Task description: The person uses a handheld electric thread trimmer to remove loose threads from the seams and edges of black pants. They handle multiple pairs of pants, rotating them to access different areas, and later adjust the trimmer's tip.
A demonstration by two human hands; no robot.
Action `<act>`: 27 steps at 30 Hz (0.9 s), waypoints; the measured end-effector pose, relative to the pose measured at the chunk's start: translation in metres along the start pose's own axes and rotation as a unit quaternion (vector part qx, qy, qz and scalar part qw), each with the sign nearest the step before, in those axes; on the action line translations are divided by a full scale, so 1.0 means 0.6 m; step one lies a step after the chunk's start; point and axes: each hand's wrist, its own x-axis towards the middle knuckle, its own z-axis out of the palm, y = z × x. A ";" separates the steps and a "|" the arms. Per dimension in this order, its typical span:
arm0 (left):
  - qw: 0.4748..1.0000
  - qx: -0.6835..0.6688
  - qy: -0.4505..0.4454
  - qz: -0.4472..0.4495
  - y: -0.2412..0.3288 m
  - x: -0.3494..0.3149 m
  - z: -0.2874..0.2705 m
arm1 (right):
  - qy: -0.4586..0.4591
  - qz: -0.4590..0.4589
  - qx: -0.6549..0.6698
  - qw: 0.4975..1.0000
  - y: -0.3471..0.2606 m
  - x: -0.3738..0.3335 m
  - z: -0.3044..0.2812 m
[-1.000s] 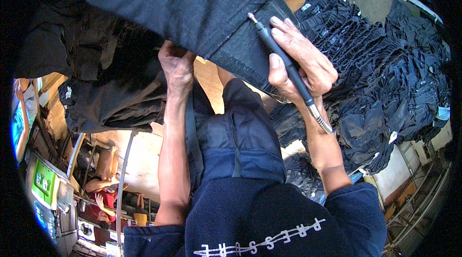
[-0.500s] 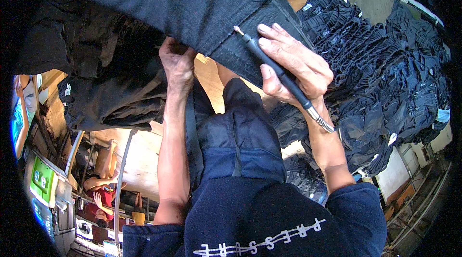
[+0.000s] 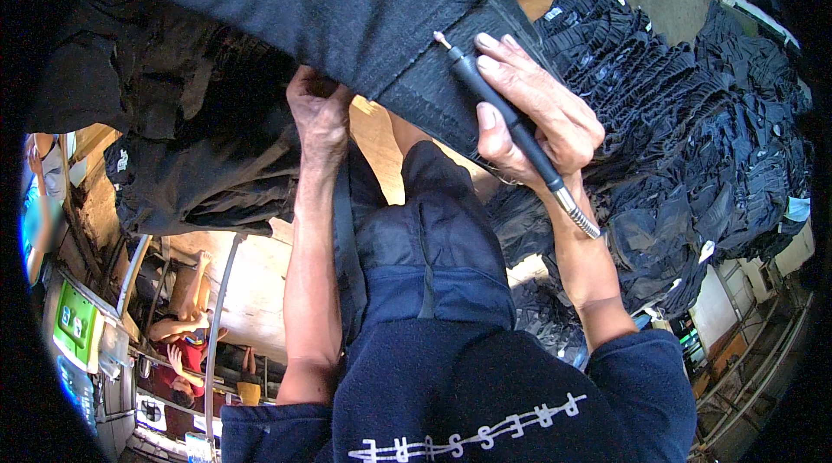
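Pen-shaped tool (image 3: 513, 123), tip now farther right: slim, black.

White capital lettering (image 3: 487, 437), upside down and struck through, crosses the navy T-shirt (image 3: 416, 385) at bottom centre. White labels (image 3: 553, 12) on black garments (image 3: 693, 142) at upper right are too small to read.

Forearms (image 3: 314, 277) extended forward, left hand (image 3: 320, 119) pinched and partly hidden, right hand (image 3: 555, 121) curled in a pen-style grip.
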 end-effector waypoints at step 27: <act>0.968 0.198 0.089 0.127 0.255 -0.061 -0.197 | 0.225 0.217 -0.013 0.950 -0.048 0.081 -0.031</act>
